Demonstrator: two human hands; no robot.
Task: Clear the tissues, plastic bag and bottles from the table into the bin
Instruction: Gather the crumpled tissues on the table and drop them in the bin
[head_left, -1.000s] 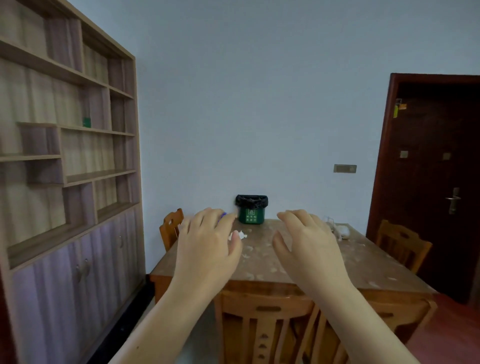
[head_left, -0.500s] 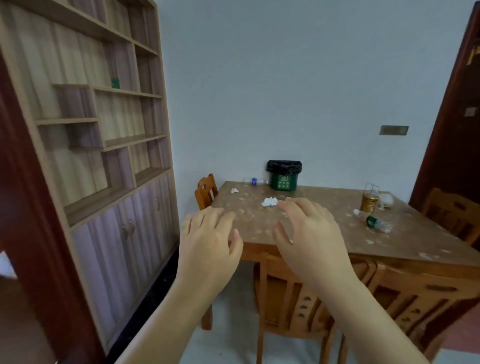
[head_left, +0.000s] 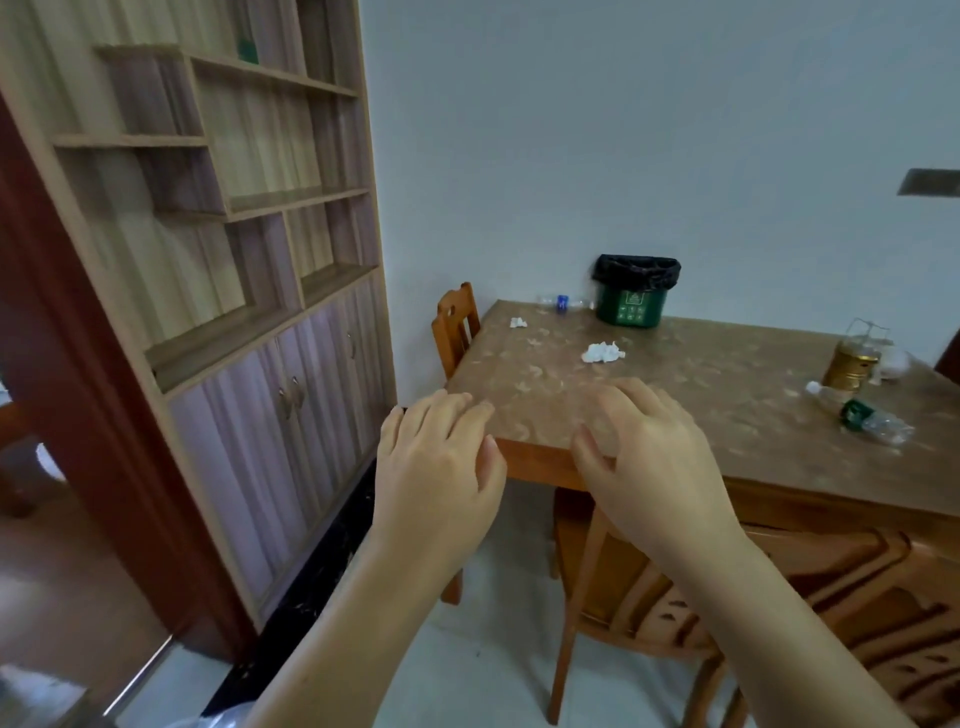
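both hands, left hand (head_left: 436, 467) & right hand (head_left: 654, 457), are being held spread & empty at the near table (head_left: 727, 364) edge w/ tissues (head_left: 602, 352) mid-table, bin (head_left: 635, 291) far, so the lying bottle (head_left: 872, 420) at right risks being rolled off if nudged.

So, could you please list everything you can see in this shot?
bin: one, green with a black liner, far edge of the table
tissues: two, white, one larger mid-table, one smaller near the far left corner
bottles: two, clear, one lying left of the bin, one lying at right
jar: one, gold, right side
chairs: two, wooden, one at left, one at the near side
cabinet: one, wood and lilac, left wall
hands: left and right, empty, over the near edge
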